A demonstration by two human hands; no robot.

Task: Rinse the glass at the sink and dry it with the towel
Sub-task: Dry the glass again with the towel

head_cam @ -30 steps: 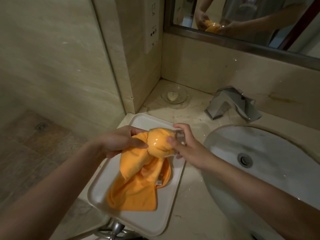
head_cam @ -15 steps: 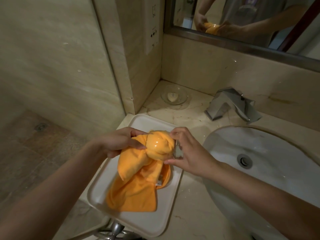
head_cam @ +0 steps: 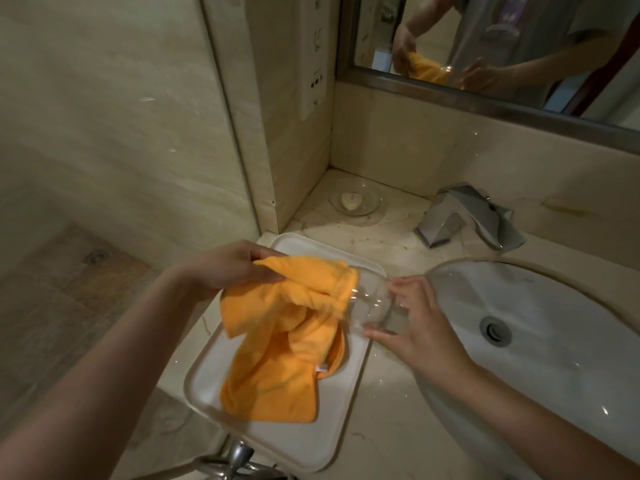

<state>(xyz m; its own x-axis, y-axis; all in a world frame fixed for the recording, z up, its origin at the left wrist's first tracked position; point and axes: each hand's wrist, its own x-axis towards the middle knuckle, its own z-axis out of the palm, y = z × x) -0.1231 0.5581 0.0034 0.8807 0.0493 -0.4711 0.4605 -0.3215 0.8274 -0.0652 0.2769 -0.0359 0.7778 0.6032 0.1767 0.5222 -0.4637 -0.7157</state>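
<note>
A clear glass (head_cam: 372, 301) lies on its side in the air above the white tray (head_cam: 301, 448). My right hand (head_cam: 419, 327) grips its base end with curled fingers. Only the rim of the glass is still covered by the orange towel (head_cam: 294, 344). My left hand (head_cam: 232, 268) pinches the towel's upper fold, and the rest of the cloth hangs down onto the tray. The white sink basin (head_cam: 540, 327) sits just right of my right hand.
A chrome faucet (head_cam: 464, 216) stands behind the basin. A glass soap dish (head_cam: 356, 200) sits in the back corner of the marble counter (head_cam: 377, 441). A mirror (head_cam: 502, 46) hangs above. A metal fixture (head_cam: 239, 459) pokes up at the counter's front edge.
My right hand has drawn the glass to the right, out of the towel that filled it. My left hand stays on the towel, which now hangs looser.
</note>
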